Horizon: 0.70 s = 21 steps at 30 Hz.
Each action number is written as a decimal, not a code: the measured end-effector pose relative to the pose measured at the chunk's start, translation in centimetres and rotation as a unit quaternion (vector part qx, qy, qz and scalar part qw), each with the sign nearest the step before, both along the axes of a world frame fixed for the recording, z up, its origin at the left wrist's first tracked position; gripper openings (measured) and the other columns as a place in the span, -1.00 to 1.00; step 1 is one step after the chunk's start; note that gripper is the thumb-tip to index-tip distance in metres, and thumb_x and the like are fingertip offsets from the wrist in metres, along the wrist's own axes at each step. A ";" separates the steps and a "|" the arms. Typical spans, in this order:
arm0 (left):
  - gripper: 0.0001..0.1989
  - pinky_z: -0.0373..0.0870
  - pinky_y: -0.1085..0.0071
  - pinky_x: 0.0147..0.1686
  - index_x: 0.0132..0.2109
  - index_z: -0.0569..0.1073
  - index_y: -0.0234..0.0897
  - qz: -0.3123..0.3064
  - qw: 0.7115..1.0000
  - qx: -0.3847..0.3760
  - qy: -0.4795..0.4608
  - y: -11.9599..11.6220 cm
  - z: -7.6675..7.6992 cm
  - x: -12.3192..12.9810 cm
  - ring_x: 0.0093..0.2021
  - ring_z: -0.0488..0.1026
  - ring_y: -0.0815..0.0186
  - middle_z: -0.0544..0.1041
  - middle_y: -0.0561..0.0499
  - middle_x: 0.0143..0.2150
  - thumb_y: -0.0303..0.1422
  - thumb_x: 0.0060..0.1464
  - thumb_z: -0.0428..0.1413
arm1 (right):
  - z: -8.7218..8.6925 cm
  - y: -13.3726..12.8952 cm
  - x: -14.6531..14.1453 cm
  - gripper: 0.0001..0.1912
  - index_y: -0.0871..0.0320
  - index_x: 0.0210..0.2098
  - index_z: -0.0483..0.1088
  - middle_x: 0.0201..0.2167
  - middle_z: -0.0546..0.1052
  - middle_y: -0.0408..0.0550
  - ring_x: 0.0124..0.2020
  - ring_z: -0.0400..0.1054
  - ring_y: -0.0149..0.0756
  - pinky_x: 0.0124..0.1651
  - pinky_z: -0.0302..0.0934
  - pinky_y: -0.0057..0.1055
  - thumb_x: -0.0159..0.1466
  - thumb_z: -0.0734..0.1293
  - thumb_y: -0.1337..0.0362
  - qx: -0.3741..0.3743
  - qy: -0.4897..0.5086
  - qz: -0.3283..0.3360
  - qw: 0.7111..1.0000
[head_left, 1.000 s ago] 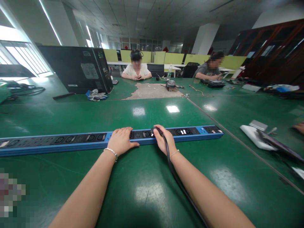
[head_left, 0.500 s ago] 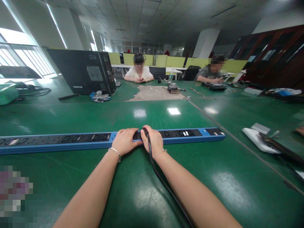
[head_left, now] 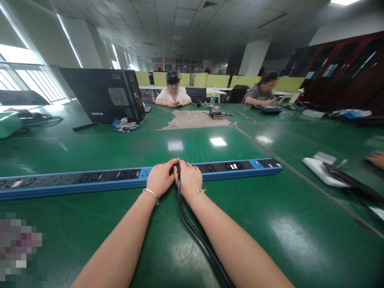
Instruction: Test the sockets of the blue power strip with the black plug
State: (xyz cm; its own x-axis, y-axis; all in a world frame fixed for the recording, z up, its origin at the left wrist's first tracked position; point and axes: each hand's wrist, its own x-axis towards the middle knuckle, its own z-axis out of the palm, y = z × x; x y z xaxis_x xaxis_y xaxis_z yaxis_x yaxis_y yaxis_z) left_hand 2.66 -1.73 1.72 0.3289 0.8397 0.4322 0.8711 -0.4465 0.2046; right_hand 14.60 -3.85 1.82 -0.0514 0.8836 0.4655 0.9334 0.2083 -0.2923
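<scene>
A long blue power strip (head_left: 105,186) with black outlet sections lies across the green table. Over its middle, my right hand (head_left: 191,178) is closed on the black plug (head_left: 178,167) of a power cord. My left hand (head_left: 161,176) lies against the other side of that plug, its fingers curled in and meeting my right fingers. Both hands rest on the strip and cover the outlets beneath them, so how far the plug is in cannot be seen. The black cord (head_left: 195,232) runs from the plug down toward me, between my forearms.
A black computer case (head_left: 102,96) and grey gloves (head_left: 126,125) are at the back left. One person (head_left: 173,95) sits opposite, another (head_left: 260,95) farther right. A white device (head_left: 322,172) lies on the right, near another person's hand (head_left: 377,159). A metal object (head_left: 216,112) stands behind.
My left hand has moved right, from holding the strip to the plug. My right hand has shifted slightly left, and the plug now stands more upright between both hands.
</scene>
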 end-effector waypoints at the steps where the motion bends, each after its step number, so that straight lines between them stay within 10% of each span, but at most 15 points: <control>1: -0.59 0.35 0.32 -0.10 0.15 0.29 -0.12 -0.006 1.000 0.003 0.000 0.0 -0.1 0.0 -0.14 0.50 0.25 0.56 0.02 -0.07 -0.33 0.16 -0.09 | 0.0 -0.1 0.1 -0.66 0.16 -0.07 0.31 -0.22 0.55 0.06 -0.04 0.36 -0.15 0.04 0.11 -0.21 0.34 0.04 0.16 -0.011 0.009 0.002 1.000; 10: -0.64 0.34 0.31 -0.02 0.07 0.41 -0.11 -0.009 1.000 -0.004 -0.014 0.1 0.1 0.2 -0.05 0.48 0.23 0.54 0.02 -0.02 -0.28 0.11 0.00 | -0.7 -0.4 5.5 -0.32 0.24 0.25 0.05 0.20 0.27 0.09 0.26 0.04 -0.17 0.27 -0.11 -0.17 0.20 0.23 0.12 -0.081 -0.036 0.188 0.978; 21: -0.66 0.36 0.31 -0.08 0.03 0.41 -0.11 -0.016 1.000 -0.027 -0.002 -0.1 0.3 0.6 -0.08 0.49 0.22 0.55 0.00 -0.03 -0.22 0.13 -0.01 | -2.7 -1.2 6.7 -0.43 0.10 0.22 0.15 0.19 0.30 -0.08 0.23 0.07 -0.22 0.26 -0.09 -0.20 0.19 0.20 0.29 0.027 -0.046 0.167 0.985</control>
